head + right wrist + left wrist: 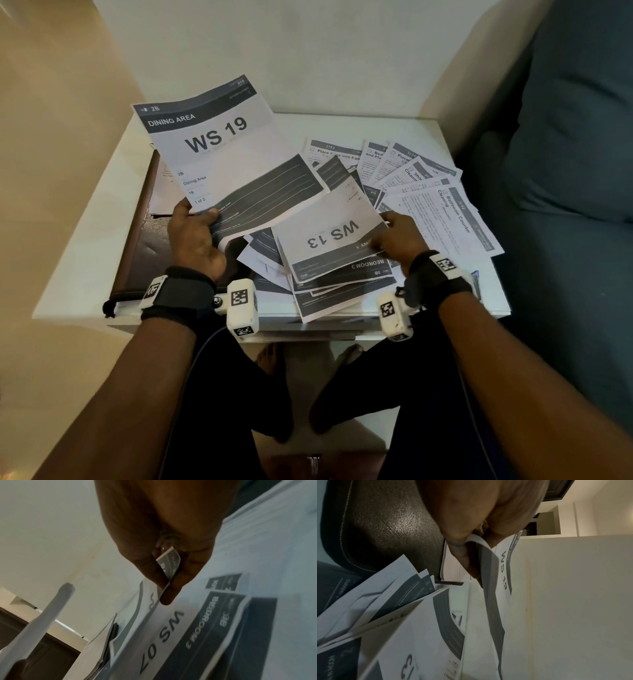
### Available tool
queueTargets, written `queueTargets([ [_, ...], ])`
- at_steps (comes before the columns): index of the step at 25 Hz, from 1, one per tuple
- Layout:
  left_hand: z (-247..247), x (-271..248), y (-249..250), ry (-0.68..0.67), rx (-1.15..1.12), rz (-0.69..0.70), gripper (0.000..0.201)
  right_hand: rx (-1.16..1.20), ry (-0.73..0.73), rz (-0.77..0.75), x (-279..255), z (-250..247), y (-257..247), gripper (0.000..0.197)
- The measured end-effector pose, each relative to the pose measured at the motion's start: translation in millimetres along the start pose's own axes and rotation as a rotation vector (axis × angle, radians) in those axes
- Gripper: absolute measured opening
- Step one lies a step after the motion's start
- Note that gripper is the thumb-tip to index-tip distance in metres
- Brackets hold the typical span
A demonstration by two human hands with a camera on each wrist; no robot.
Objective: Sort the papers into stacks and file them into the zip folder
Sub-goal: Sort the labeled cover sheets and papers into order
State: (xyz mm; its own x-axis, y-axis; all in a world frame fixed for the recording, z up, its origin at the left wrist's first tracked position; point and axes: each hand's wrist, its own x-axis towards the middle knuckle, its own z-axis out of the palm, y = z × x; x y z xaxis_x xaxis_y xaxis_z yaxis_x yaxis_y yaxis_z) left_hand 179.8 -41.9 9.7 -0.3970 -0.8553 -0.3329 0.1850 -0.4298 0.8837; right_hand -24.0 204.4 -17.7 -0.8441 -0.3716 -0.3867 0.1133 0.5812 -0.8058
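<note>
**Two sheets lifted, the heap not yet sorted**

The left hand (195, 236) has its thumb curled over the bottom edge of the WS 19 sheet (219, 150), with the other fingers underneath; the wrist view shows that edge (481, 543) bent where it is squeezed. The sheet stands tilted up off the table (394, 125), its top leaning away from the person. The right hand (399, 238) pinches a corner of the WS 13 sheet (330, 236) between thumb (154, 566) and fingertips, and its wrist view shows the corner clamped tight. That sheet hangs just above the loose pile (329, 287), upside down to the reader.

Out from the hands, more WS sheets lie fanned near the front edge, and checklist pages (442, 209) spread toward the right. The folder (144, 246) lies open along the left, dark and leathery, with a few pages (164, 192) already on it.

The risks look plain enough. WS 19 is held by one edge only, so it may flop or crease further. Lifting WS 13 by its corner could drag the sheets beneath it, and several overhang the front edge, so a nudge might send them to the floor. The upside-down sheet could also end up in the wrong stack.
</note>
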Motion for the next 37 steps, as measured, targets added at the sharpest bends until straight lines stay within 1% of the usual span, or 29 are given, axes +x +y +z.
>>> queueTargets([
  [2, -3.6, 1.0, -2.1, -0.010, 0.006, 0.004, 0.045, -0.094, -0.032, -0.004, 6.6, -25.1, -16.6, 0.031],
  [4, -7.0, 2.7, -6.8, -0.047, 0.055, 0.025, 0.047, -0.317, -0.108, -0.022, 18.2, -43.9, -37.1, 0.031],
  [6, -7.4, 3.8, -11.6, -0.069, 0.087, 0.031, 0.049, -0.597, -0.202, -0.064, 35.0, -47.9, -55.6, 0.030],
  [8, -5.7, 11.4, -18.6, -0.068, 0.042, 0.000, 0.049, -0.865, -0.287, -0.146, 58.4, -35.5, -70.0, 0.031],
  [9, -4.3, 11.7, -18.0, -0.058, 0.020, -0.005, 0.049, -0.974, -0.309, -0.214, 65.1, -28.2, -77.7, 0.033],
  [11, -3.4, 17.3, -21.3, -0.043, 0.009, -0.010, 0.048, -1.130, -0.328, -0.333, 80.0, -6.5, -86.3, 0.041],
  [12, -1.9, 20.8, -21.7, -0.048, 0.006, -0.010, 0.048, -1.189, -0.313, -0.381, 85.8, 4.0, -89.7, 0.043],
  [15, -3.3, 28.3, -22.6, -0.090, -0.003, -0.014, 0.050, -1.307, -0.260, -0.458, 98.5, 37.9, -87.7, 0.043],
  [18, -7.0, 31.2, -24.3, -0.091, 0.021, -0.011, 0.049, -1.342, -0.211, -0.568, 102.3, 63.3, -78.4, 0.044],
  [20, -7.8, 32.7, -28.7, -0.054, 0.016, -0.011, 0.045, -1.308, -0.189, -0.631, 101.7, 72.3, -71.6, 0.050],
  [22, -6.5, 34.6, -33.2, -0.042, -0.017, -0.017, 0.044, -1.198, -0.110, -0.636, 97.3, 75.3, -65.8, 0.053],
  [23, -4.5, 34.6, -35.0, -0.038, -0.024, -0.017, 0.044, -1.136, -0.063, -0.611, 94.1, 74.1, -62.6, 0.054],
  [25, -1.1, 32.7, -38.6, -0.031, -0.007, -0.017, 0.045, -0.980, 0.004, -0.495, 85.3, 68.5, -52.9, 0.063],
  [28, 3.6, 26.1, -38.8, -0.038, 0.012, -0.019, 0.047, -0.632, 0.086, -0.238, 57.5, 55.9, -35.8, 0.073],
  [29, 5.4, 23.5, -38.7, -0.041, 0.017, -0.016, 0.048, -0.562, 0.116, -0.161, 45.2, 50.5, -27.5, 0.075],
  [31, 6.1, 15.6, -36.5, -0.060, 0.031, -0.004, 0.048, -0.517, 0.167, -0.062, 16.8, 43.4, -9.6, 0.081],
  [33, 7.2, 9.9, -35.1, -0.092, 0.033, -0.001, 0.049, -0.504, 0.191, 0.022, -7.9, 40.1, 6.8, 0.094],
  [35, 7.4, 7.6, -34.7, -0.115, 0.035, -0.002, 0.049, -0.514, 0.185, 0.117, -26.4, 42.1, 19.6, 0.112],
  [37, 7.4, 8.3, -34.1, -0.132, 0.036, -0.003, 0.050, -0.496, 0.171, 0.173, -36.3, 48.5, 29.6, 0.122],
])
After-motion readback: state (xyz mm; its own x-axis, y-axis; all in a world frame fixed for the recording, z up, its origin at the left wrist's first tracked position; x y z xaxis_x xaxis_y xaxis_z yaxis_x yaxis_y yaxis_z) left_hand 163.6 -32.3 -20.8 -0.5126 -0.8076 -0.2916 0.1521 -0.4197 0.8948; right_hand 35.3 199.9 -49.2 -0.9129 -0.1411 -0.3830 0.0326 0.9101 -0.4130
